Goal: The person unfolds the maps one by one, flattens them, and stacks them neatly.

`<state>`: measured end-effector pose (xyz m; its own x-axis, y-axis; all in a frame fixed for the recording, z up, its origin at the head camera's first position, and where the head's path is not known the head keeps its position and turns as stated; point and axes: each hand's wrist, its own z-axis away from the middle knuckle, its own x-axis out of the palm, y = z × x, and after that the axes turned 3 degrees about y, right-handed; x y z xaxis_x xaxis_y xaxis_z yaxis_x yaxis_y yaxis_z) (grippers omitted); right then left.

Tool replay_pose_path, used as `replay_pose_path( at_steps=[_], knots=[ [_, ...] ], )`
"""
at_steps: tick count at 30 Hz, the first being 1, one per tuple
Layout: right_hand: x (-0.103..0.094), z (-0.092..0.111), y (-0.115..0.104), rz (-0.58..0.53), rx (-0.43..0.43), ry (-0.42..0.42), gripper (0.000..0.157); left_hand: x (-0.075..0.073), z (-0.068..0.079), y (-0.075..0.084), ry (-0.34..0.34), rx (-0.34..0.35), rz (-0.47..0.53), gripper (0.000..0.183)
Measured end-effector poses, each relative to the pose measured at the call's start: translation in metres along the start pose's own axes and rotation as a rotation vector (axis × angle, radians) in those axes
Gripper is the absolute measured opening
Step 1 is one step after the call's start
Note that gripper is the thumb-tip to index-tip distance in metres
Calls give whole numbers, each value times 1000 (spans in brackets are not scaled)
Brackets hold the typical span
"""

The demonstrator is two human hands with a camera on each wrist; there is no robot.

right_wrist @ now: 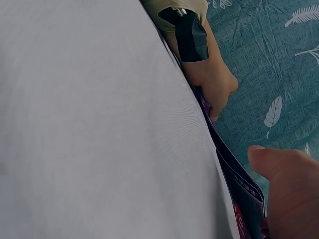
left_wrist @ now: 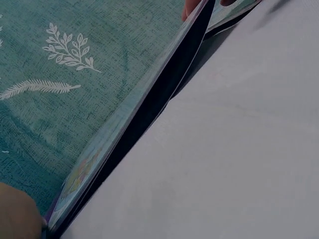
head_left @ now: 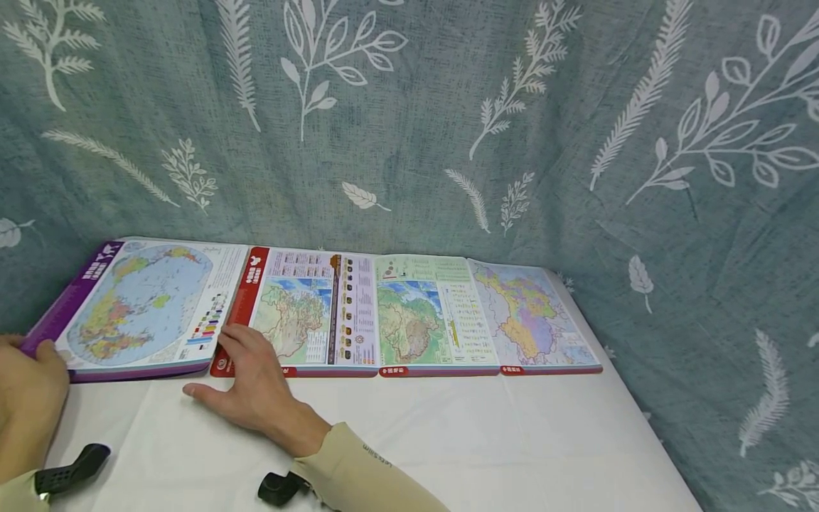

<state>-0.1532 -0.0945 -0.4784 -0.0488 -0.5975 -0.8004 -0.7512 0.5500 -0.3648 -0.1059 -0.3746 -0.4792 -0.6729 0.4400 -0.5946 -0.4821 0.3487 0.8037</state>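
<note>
Left grip (head_left: 28,402): thumb over the purple band of the world map (head_left: 143,306), fingers curled behind it; clamped on that near left corner. The map lies just beyond and to the right of this grip, its far edge reaching toward the curtain (head_left: 409,142).

Right grip (head_left: 252,387): thumb and fingers apart, thumb extended toward the left grip and clear of the paper. Its fingertips touch the right end of the world map, which lies directly to the left of this grip. Both wrist views show that end raised, with a dark gap between it and what lies beneath.

The red-edged map (head_left: 416,320), spread in several printed panels, extends away to the right of the right grip; its near left corner lies partly under that hand. Contact there cannot be determined.

The tabletop (head_left: 448,441), covered in white, extends to the near side of both grips. A black device (head_left: 73,469) sits at the left wrist, just below the left grip; another (head_left: 278,489) sits below the right grip, beside the beige sleeve (head_left: 377,462)
</note>
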Motion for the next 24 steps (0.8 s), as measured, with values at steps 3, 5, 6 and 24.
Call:
replay_pose_path(
  at_steps=[3, 5, 6, 24],
  knots=[
    [0, 1, 0, 6, 13, 28, 69, 0, -1, -1, -14, 1, -3, 56],
    [0, 2, 0, 7, 24, 45, 69, 0, -1, 0, -23, -10, -5, 56],
    [0, 3, 0, 7, 28, 53, 69, 0, -1, -1, -25, -11, -3, 55],
    [-12, 13, 6, 34, 59, 128, 71, 3, -1, -3, 5, 60, -68, 41]
  ],
)
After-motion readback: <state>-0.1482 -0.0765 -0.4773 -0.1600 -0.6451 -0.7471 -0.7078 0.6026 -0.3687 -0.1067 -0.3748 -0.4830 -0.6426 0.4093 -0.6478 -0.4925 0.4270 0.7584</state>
